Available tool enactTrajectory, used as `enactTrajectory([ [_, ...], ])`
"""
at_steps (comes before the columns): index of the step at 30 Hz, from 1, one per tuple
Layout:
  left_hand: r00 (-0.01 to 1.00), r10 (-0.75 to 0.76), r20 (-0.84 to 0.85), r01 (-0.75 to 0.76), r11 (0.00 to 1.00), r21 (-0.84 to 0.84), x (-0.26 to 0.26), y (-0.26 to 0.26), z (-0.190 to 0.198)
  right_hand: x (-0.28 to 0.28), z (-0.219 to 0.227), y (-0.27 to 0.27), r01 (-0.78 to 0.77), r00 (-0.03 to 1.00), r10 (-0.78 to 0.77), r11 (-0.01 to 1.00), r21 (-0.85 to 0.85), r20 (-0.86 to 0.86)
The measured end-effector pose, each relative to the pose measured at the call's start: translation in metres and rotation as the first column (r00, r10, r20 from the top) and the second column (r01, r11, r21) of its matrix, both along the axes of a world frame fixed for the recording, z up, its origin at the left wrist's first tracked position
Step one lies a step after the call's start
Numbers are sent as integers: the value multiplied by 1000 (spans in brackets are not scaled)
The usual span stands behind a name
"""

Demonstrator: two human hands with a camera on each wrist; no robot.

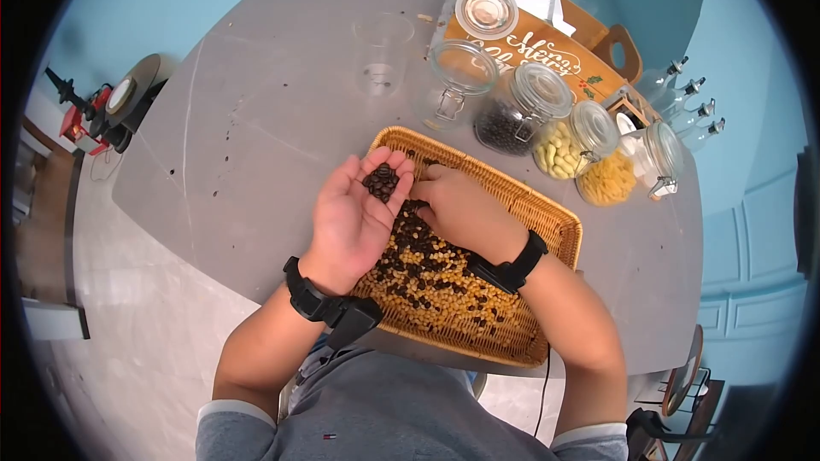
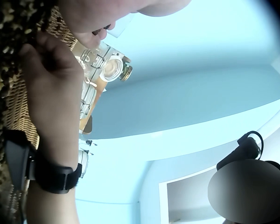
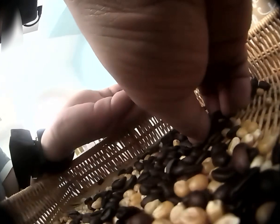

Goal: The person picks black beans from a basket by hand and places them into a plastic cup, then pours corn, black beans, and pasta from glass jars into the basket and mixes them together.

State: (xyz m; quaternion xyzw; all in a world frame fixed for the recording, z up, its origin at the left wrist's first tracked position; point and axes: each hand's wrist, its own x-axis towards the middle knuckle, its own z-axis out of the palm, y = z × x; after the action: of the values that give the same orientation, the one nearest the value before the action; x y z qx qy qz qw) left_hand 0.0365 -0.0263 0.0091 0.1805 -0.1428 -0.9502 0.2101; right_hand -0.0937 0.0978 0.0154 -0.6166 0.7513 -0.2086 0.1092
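My left hand (image 1: 354, 218) is held palm up over the left rim of a wicker basket (image 1: 568, 226), its relaxed fingers carrying a small heap of dark coffee beans (image 1: 381, 181). Yellow corn kernels (image 1: 436, 277) mixed with more dark beans (image 3: 182, 168) cover the basket's bottom. Close beside the left fingertips, my right hand (image 1: 470, 209) reaches down into the basket's far left part. In the right wrist view, its thumb (image 3: 193, 128) and curled fingers come together on dark beans among the kernels; the fingertips are partly hidden.
Behind the basket stand an open glass jar (image 1: 453, 90), a jar of dark beans (image 1: 508, 124), a jar of peanuts (image 1: 559, 154) and a jar of pasta (image 1: 606, 179). A clear plastic cup (image 1: 376, 77) is at the back. Beyond the jars sits a wooden crate (image 1: 547, 55) with lettering.
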Motion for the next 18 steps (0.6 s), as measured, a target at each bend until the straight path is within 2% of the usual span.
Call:
enactTrajectory([
  [4, 1000, -12, 21, 12, 1000, 2, -1, 1, 2, 4, -10, -3, 31, 999, -31, 999, 7, 6],
  [7, 1000, -21, 11, 22, 1000, -20, 0, 1, -1, 4, -13, -6, 25, 998, -22, 998, 58, -51],
  [9, 999, -30, 11, 30, 999, -29, 0, 0, -3, 2, -11, -11, -57, 998, 55, 996, -72, -30],
  [10, 999, -37, 12, 38, 999, -36, 0, 0, -4, -4, -6, -11, -64, 998, 61, 995, -71, -32],
  [11, 1000, -27, 8, 27, 999, -35, 0, 0, -4, -10, 12, -10, 23, 976, -34, 998, 52, 216],
  [12, 999, -27, 19, 27, 999, -36, -1, 0, -5, -15, 22, -9, 76, 886, -156, 978, 194, 437],
  [13, 999, -30, 32, 31, 999, -36, -1, 0, -5, -19, 23, -5, 68, 886, -150, 978, 196, 438],
  [14, 999, -25, 32, 27, 999, -36, 0, 0, -5, -23, 26, -2, 120, 695, -186, 982, 142, 694],
  [15, 998, -59, 36, 60, 997, -39, 0, 0, -5, -25, 29, 1, 188, 434, -182, 976, 109, 882],
  [16, 995, -94, 40, 96, 995, -41, -1, 1, -5, -29, 35, 4, 150, 387, -148, 984, 96, 910],
  [18, 986, -153, 65, 155, 987, -30, -1, 4, 2, -24, 48, 3, 147, 382, -155, 983, 106, 911],
])
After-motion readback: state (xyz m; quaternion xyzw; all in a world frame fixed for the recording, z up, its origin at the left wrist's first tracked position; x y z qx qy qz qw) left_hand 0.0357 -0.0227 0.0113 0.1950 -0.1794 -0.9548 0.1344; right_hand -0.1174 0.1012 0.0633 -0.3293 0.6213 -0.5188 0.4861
